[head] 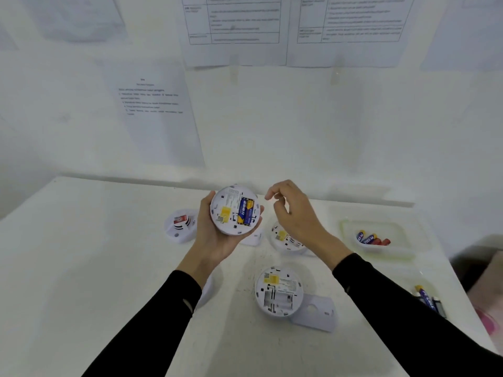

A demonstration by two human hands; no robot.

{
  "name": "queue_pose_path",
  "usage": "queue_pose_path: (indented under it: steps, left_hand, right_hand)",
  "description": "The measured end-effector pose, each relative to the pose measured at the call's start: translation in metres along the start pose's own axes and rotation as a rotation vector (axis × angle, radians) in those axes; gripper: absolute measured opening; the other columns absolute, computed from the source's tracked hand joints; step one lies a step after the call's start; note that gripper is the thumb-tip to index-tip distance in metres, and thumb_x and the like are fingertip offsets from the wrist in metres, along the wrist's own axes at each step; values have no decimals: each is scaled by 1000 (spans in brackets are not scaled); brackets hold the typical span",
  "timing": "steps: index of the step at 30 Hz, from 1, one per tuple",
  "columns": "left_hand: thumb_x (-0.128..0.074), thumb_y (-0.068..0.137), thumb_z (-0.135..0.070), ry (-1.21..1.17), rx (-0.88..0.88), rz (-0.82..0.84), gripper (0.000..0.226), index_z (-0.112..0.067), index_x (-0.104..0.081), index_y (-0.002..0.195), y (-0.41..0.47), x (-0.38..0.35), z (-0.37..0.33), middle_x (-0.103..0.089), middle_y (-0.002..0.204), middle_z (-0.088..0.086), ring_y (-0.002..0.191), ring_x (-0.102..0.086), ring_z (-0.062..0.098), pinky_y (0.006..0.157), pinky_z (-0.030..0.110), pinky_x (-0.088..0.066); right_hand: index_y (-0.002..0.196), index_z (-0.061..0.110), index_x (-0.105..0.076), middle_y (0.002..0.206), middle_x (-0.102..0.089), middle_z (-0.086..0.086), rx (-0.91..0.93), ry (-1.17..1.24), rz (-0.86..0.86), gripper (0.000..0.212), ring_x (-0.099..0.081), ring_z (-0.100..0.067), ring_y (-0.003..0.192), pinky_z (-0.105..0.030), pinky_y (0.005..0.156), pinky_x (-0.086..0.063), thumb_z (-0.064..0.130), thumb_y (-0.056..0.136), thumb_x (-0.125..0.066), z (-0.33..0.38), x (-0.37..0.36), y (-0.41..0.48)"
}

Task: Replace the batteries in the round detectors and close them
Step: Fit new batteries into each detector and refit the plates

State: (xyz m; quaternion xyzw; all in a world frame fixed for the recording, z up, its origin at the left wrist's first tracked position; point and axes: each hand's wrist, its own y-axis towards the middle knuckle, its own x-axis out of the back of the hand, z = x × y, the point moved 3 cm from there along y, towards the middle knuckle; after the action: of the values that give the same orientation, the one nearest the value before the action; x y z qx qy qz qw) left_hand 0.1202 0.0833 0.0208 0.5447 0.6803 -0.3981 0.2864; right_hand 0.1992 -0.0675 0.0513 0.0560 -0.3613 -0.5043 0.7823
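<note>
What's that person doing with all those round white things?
A person is changing the batteries in round detectors. The left hand holds one open detector with batteries already sitting in its slot. The right hand hovers beside it, holding nothing. A second detector lies on the table with its battery slot empty, and spare batteries wait in a clear tray to the right.

A white detector (227, 213) held at centre frame shows its open back, two blue-yellow batteries (246, 212) seated. Lower centre, a second detector (279, 291) lies open, bay empty.
</note>
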Motion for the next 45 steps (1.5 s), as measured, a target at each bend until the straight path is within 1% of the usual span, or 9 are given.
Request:
queue_pose_path:
  steps: [7,15,18,24,28,32,38,41,45]
  left_hand:
    - [-38,98,-49,69,65,134,44,-20,-61,121,13,-40,40,-67,117,13,102,-66,32,90,47,-54]
    - [-47,90,-52,133,70,170,45,-19,-64,116,28,-76,79,-67,113,13,100,-63,29,85,44,-54]
    - [-52,87,-52,157,70,179,44,-18,-66,111,32,-85,92,-66,112,13,97,-63,28,86,42,-49]
    - [-47,93,-52,157,120,170,46,-17,-71,110,41,-86,115,-68,114,14,106,-63,30,97,46,-47]
    - [-45,95,-52,139,133,128,49,-15,-75,107,48,-86,124,-70,114,16,106,-65,32,98,48,-48]
    - [-48,94,-52,91,160,83,48,-15,-75,108,52,-78,125,-67,120,19,107,-63,39,89,46,-54]
    - [-44,96,-50,47,160,71,47,-15,-65,118,54,-75,122,-67,117,18,104,-63,39,87,45,-56]
    - [-43,97,-49,49,177,62,47,-14,-73,107,53,-77,123,-67,117,18,105,-62,40,89,45,-55]
    - [-42,97,-50,38,180,62,47,-15,-72,109,53,-79,123,-66,118,19,107,-60,40,89,45,-55]
  right_hand:
    - [83,15,-62,93,-58,4,51,-315,-27,29,-54,-12,78,-27,78,-29,8,75,-35,12,43,-18]
    - [85,7,-59,94,-55,-6,-22,-359,-153,19,-49,-14,71,-26,70,-35,-3,80,-44,1,80,-33]
    - [82,5,-55,93,-49,-5,-74,-306,-174,15,-50,-19,77,-21,67,-34,-8,84,-46,-5,90,-38]
    - [77,11,-49,90,-49,-3,-180,-155,-75,14,-48,-13,74,-19,67,-41,16,86,-59,-11,111,-43]
    - [92,10,-54,84,-60,1,-280,77,34,9,-55,-9,71,-21,66,-47,9,88,-62,-18,125,-48]
    - [98,10,-59,75,-70,4,-510,382,-348,12,-63,-12,73,-27,72,-54,4,88,-63,-62,166,-54]
    - [86,7,-67,91,-67,2,-805,-163,-126,15,-62,-15,79,-21,64,-48,19,82,-74,-144,176,-77]
    - [86,8,-66,89,-65,4,-807,-227,-121,16,-60,-13,73,-31,73,-53,22,82,-73,-152,167,-69]
    - [88,4,-71,84,-65,5,-798,-191,-89,19,-57,-9,71,-26,68,-45,23,84,-71,-157,151,-60]
